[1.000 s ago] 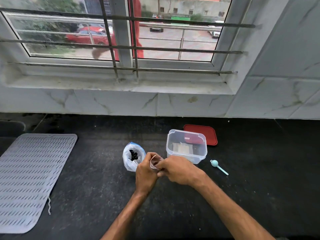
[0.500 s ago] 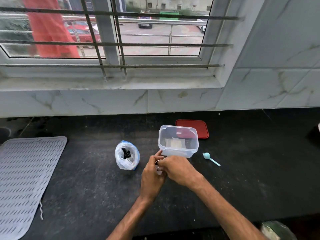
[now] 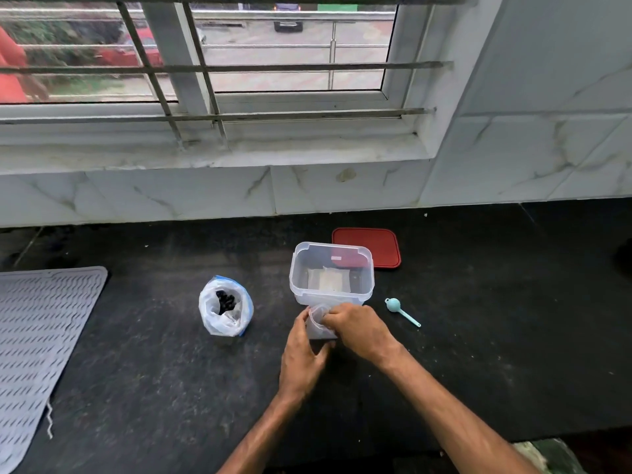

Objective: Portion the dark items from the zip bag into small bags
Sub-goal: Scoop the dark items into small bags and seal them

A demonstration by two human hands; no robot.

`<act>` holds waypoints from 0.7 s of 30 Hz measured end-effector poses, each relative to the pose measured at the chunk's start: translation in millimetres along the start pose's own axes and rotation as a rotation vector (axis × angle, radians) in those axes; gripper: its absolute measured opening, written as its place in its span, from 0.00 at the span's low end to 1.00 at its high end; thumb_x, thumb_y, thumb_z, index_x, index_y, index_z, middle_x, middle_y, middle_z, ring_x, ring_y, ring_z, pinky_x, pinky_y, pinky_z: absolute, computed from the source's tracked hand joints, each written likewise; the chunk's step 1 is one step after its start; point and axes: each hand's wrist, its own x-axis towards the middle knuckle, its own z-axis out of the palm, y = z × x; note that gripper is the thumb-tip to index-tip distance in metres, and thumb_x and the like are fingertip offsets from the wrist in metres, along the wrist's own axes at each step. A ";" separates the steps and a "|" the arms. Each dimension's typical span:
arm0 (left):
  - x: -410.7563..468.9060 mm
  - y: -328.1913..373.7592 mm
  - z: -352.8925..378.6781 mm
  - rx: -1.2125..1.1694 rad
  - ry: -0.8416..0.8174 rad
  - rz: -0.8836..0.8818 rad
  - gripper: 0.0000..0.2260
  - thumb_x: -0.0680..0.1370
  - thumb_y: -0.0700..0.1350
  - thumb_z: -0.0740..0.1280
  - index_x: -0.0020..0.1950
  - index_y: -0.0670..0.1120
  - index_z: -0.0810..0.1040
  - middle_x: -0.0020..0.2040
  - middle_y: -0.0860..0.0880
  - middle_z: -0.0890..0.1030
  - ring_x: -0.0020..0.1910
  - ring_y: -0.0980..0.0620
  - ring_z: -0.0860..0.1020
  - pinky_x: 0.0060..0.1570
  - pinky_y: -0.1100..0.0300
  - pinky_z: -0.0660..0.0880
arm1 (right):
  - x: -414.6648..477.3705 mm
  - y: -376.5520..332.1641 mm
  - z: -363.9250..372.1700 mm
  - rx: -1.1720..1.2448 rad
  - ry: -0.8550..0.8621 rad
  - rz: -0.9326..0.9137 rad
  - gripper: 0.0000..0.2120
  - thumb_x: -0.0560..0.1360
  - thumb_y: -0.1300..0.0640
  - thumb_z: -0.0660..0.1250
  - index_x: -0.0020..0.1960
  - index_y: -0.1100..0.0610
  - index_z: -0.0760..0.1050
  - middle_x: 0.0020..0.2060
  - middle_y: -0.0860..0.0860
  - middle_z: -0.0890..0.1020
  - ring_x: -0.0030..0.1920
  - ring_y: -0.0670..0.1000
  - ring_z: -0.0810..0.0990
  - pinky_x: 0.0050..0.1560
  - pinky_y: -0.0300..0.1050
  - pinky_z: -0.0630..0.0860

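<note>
left hand (image 3: 301, 354) and right hand (image 3: 359, 331) grip small bag (image 3: 317, 319), contents unclear.

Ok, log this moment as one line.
stage: readying small bag | left hand: holds bag | right hand: pinches its mouth | zip bag: open, dark items inside | scoop: untouched on counter

clear plastic tub (image 3: 331, 293), matt red lid (image 3: 366, 247), speckled matt black counter (image 3: 143, 371), ribbed grey mat (image 3: 37, 343)
</note>
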 end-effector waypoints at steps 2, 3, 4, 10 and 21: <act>2.4 0.7 2.9 0.024 -0.006 -0.033 0.32 0.71 0.42 0.74 0.70 0.56 0.65 0.63 0.61 0.76 0.62 0.63 0.75 0.57 0.76 0.69 | 1.1 10.1 6.3 -0.057 -0.037 -0.023 0.17 0.75 0.64 0.65 0.62 0.51 0.77 0.55 0.47 0.82 0.53 0.51 0.80 0.48 0.47 0.79; 3.6 -0.1 3.4 0.037 -0.007 -0.047 0.32 0.71 0.41 0.74 0.70 0.56 0.65 0.63 0.60 0.76 0.62 0.63 0.75 0.56 0.77 0.68 | 1.2 13.6 8.2 -0.077 -0.040 -0.035 0.17 0.76 0.64 0.64 0.62 0.51 0.77 0.57 0.47 0.82 0.54 0.51 0.79 0.49 0.47 0.78; 4.8 -0.6 3.9 0.050 -0.009 -0.053 0.32 0.71 0.41 0.73 0.70 0.56 0.65 0.63 0.60 0.76 0.62 0.62 0.75 0.57 0.75 0.68 | 1.2 17.2 10.2 -0.086 -0.038 -0.043 0.17 0.76 0.64 0.63 0.62 0.52 0.77 0.57 0.47 0.81 0.54 0.52 0.78 0.48 0.47 0.78; 14.3 -2.2 -3.7 0.146 -0.030 -0.049 0.33 0.71 0.38 0.66 0.74 0.52 0.60 0.71 0.55 0.70 0.68 0.59 0.70 0.69 0.55 0.69 | -2.1 31.9 12.0 -0.002 0.040 -0.089 0.21 0.73 0.65 0.67 0.64 0.50 0.76 0.59 0.46 0.81 0.56 0.52 0.81 0.50 0.48 0.79; 28.9 25.3 -7.5 0.252 0.268 0.071 0.29 0.70 0.31 0.66 0.69 0.47 0.68 0.66 0.51 0.73 0.63 0.56 0.72 0.58 0.68 0.68 | -25.2 75.7 14.5 0.163 0.327 0.168 0.16 0.73 0.57 0.73 0.60 0.48 0.78 0.53 0.45 0.84 0.50 0.48 0.84 0.45 0.49 0.83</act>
